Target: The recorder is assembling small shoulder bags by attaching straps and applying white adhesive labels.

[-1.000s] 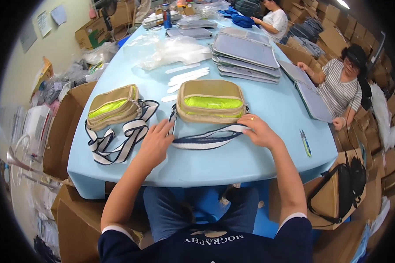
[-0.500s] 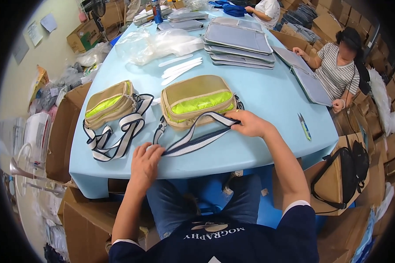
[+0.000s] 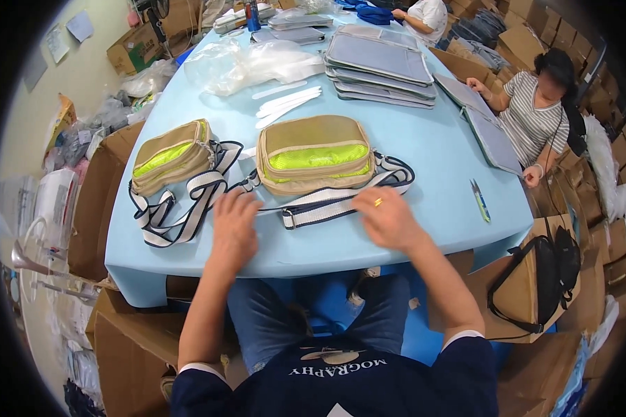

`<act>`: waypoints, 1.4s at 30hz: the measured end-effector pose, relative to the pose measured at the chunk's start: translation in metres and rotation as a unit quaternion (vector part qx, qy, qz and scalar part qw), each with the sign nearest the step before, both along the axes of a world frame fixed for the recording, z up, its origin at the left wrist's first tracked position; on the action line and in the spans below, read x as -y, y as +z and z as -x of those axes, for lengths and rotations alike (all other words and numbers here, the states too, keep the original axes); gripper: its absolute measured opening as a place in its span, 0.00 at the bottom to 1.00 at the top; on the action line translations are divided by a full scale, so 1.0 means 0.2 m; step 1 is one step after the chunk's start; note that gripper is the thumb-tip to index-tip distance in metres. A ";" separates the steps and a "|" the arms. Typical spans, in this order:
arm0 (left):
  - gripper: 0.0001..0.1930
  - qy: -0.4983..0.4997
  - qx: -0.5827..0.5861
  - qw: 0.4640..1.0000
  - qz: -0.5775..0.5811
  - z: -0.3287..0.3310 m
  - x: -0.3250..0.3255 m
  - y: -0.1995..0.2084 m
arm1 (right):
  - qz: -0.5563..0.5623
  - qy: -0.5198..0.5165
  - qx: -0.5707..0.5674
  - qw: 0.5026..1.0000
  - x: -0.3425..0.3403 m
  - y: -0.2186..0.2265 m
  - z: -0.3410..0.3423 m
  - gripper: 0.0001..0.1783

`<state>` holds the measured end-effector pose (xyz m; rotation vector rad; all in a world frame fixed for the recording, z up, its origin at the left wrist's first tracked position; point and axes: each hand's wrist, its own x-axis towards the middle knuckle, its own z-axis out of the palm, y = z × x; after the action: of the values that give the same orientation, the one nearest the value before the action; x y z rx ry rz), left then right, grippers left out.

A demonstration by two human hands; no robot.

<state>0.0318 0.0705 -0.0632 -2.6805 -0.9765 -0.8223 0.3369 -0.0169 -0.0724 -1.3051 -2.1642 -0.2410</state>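
Note:
Before me on the table lies a tan shoulder bag with a lime-green front panel. Its white strap with navy edges runs along the near side, folded, and loops out past the bag's right end. My right hand grips this strap near the bag's lower right corner, fingers curled. At the left end, my left hand is closed over a thin stretch of the strap; its fingertips partly hide what they hold. A second, similar bag rests farther left, its own striped strap lying in loose loops.
Small scissors lie at the right. Beyond the bags are white strips, clear plastic and stacked grey flat cases. A co-worker handles a grey case at the right edge. Cartons flank the table.
The strap is now folded along the bag's front, with a loop out at its right end and a metal buckle showing. My left hand has moved slightly up, my right hand down.

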 end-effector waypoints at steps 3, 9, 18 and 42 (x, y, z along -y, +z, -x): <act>0.19 -0.066 0.025 0.993 0.099 -0.14 0.00 -0.07 | 0.044 -0.007 -0.008 0.999 0.06 -0.02 0.11 0.19; 0.06 -0.132 0.080 0.971 0.181 0.03 -0.06 -0.05 | 0.089 -0.055 -0.044 0.994 0.09 0.01 0.13 0.24; 0.05 -0.058 0.435 0.863 0.249 0.06 0.11 0.04 | 0.069 -0.031 -0.096 0.993 0.00 -0.08 0.33 0.23; 0.13 -0.422 0.125 0.864 0.246 -0.50 0.50 0.09 | 0.024 -0.022 -0.276 0.961 0.54 0.00 -0.04 0.21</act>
<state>0.1316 -0.0295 -0.0457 -3.5583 0.0712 -1.2100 0.3458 -0.1254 -0.0715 -1.2642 -1.6746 0.1492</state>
